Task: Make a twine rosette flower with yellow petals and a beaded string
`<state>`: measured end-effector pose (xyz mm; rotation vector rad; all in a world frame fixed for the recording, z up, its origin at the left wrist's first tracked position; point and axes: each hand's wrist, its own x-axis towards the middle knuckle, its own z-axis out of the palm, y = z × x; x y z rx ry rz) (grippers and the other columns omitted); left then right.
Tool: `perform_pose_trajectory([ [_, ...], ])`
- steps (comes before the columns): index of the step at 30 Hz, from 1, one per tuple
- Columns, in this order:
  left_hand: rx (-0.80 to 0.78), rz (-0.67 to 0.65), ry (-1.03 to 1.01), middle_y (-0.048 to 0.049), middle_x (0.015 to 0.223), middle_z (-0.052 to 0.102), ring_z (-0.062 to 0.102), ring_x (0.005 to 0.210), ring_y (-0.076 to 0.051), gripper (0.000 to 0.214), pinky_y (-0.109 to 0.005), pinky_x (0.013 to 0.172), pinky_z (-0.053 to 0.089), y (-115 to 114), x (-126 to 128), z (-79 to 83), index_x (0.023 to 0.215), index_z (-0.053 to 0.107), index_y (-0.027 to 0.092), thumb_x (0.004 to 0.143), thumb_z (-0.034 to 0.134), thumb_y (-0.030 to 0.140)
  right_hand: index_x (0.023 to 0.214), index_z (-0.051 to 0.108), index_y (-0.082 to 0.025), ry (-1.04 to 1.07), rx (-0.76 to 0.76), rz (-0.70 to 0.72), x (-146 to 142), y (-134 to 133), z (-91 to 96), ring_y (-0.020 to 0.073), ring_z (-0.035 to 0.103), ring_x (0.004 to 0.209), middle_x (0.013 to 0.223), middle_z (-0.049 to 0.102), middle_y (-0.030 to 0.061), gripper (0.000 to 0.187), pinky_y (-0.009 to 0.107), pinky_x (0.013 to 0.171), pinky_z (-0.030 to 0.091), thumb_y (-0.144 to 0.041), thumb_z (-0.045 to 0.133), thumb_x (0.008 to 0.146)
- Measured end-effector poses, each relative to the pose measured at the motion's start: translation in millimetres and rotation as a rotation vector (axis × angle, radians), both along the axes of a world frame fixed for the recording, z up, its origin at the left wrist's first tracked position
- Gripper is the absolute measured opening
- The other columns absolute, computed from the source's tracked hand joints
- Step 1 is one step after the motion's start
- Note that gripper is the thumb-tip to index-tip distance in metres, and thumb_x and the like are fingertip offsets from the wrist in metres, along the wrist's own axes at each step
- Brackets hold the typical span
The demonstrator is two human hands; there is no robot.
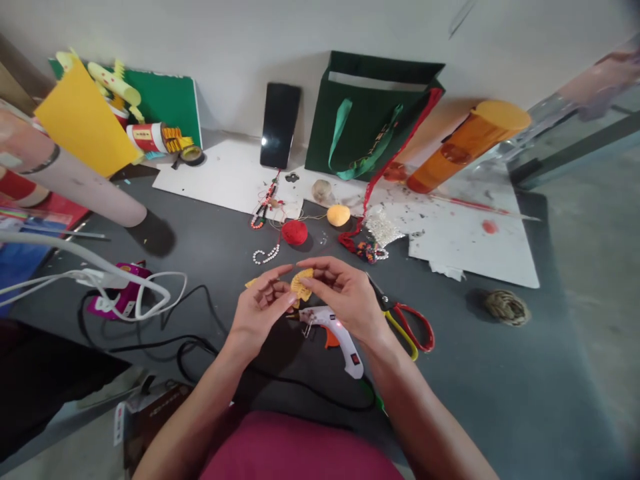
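1. Holding a small yellow crocheted piece (302, 285) above the grey table (500, 373), the left hand (260, 307) and right hand (347, 293) pinch it from either side.
2. Each grip is narrow, fingertips closed on the piece's edge.
3. A white glue gun (340, 337) lies just beneath the hands, scissors (407, 323) beside it.
4. Judging from this, steadying the piece with the left and working with the right, well clear of the gun's nozzle, would serve best.
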<state>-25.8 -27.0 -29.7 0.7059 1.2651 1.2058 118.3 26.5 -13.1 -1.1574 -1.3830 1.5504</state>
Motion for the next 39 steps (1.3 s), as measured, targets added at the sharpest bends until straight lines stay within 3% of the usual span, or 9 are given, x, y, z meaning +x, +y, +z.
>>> perform_pose_trajectory([
  [2, -0.01, 0.022, 0.03, -0.0005, 0.075, 0.066, 0.062, 0.065, -0.012, 0.044, -0.023, 0.056, 0.051, -6.5, -7.3, -1.1, 0.111, 0.066, 0.017, 0.07, 0.076, 0.03, 0.092, 0.07, -0.021, 0.011, -0.024, -0.064, -0.6, -1.9, -3.4, 0.0149, 0.069, 0.067, 0.076, 0.073, 0.0015, 0.018, 0.029, 0.064, 0.058, -0.029, 0.07, 0.076],
  [7, -0.022, 0.297, 0.252, 0.0027, 0.068, 0.061, 0.053, 0.051, -0.008, 0.026, -0.018, 0.044, 0.044, -24.7, -29.8, 0.7, 0.097, 0.067, 0.019, 0.076, 0.07, 0.035, 0.092, 0.07, -0.023, 0.058, 0.041, -0.09, -1.8, -8.9, -6.9, 0.0172, 0.072, 0.075, 0.084, 0.076, 0.0019, 0.014, 0.033, 0.074, 0.059, -0.022, 0.071, 0.078],
  [12, -0.187, 0.043, -0.155, -0.0029, 0.07, 0.066, 0.06, 0.055, -0.012, 0.039, -0.021, 0.041, 0.047, -30.4, -31.3, 2.3, 0.088, 0.067, 0.016, 0.076, 0.067, 0.053, 0.079, 0.071, -0.025, 0.07, 0.204, 0.173, -7.6, -18.3, -8.3, 0.0185, 0.071, 0.091, 0.093, 0.077, 0.0025, 0.015, 0.037, 0.084, 0.055, -0.015, 0.062, 0.084],
  [17, -0.166, 0.126, -0.219, 0.0005, 0.056, 0.062, 0.058, 0.05, -0.01, 0.035, -0.018, 0.044, 0.047, -24.7, -26.0, -2.2, 0.072, 0.064, 0.014, 0.062, 0.083, 0.043, 0.079, 0.072, -0.026, -0.026, 0.308, 0.288, -10.0, -20.5, -12.5, 0.0185, 0.068, 0.094, 0.1, 0.075, 0.0035, 0.021, 0.038, 0.088, 0.052, -0.011, 0.058, 0.085],
  [23, -0.15, 0.211, -0.204, 0.0015, 0.055, 0.064, 0.056, 0.044, -0.009, 0.036, -0.019, 0.042, 0.047, -24.5, -27.3, 0.0, 0.072, 0.064, 0.014, 0.061, 0.083, 0.042, 0.1, 0.066, -0.024, -0.003, 0.08, 0.175, -12.2, -23.3, -9.8, 0.0174, 0.068, 0.091, 0.107, 0.07, 0.0071, 0.015, 0.03, 0.072, 0.055, -0.026, 0.052, 0.093],
  [31, -0.127, 0.256, -0.199, 0.0014, 0.057, 0.065, 0.059, 0.047, -0.009, 0.036, -0.018, 0.043, 0.048, -29.2, -26.9, 0.7, 0.074, 0.065, 0.013, 0.061, 0.084, 0.041, 0.103, 0.062, -0.022, 0.011, -0.142, 0.195, -23.0, -25.6, -11.8, 0.0152, 0.069, 0.076, 0.083, 0.072, 0.0017, 0.025, 0.027, 0.068, 0.055, -0.026, 0.068, 0.08],
  [34, -0.155, 0.209, -0.255, 0.0, 0.057, 0.065, 0.058, 0.045, -0.01, 0.04, -0.02, 0.042, 0.049, -31.6, -28.6, 1.9, 0.081, 0.068, 0.013, 0.066, 0.079, 0.049, 0.1, 0.066, -0.022, -0.054, -0.03, 0.183, -20.4, -26.9, -13.5, 0.016, 0.069, 0.079, 0.087, 0.074, 0.0026, 0.02, 0.028, 0.071, 0.055, -0.02, 0.065, 0.08],
  [37, -0.215, 0.155, -0.337, -0.002, 0.057, 0.066, 0.06, 0.045, -0.013, 0.054, -0.023, 0.041, 0.051, -32.4, -28.8, 4.0, 0.09, 0.069, 0.011, 0.069, 0.071, 0.061, 0.093, 0.069, -0.023, -0.194, 0.24, 0.139, -18.2, -30.3, -14.6, 0.0159, 0.067, 0.078, 0.088, 0.073, 0.0026, 0.016, 0.029, 0.072, 0.054, -0.014, 0.06, 0.083],
  [39, -0.243, 0.144, -0.359, -0.0019, 0.06, 0.067, 0.061, 0.049, -0.013, 0.05, -0.022, 0.043, 0.051, -32.0, -28.4, 4.3, 0.09, 0.069, 0.012, 0.063, 0.079, 0.053, 0.09, 0.07, -0.024, -0.25, 0.406, 0.142, -17.0, -32.6, -14.8, 0.0171, 0.066, 0.08, 0.086, 0.073, 0.0025, 0.019, 0.031, 0.075, 0.053, -0.012, 0.057, 0.086],
])
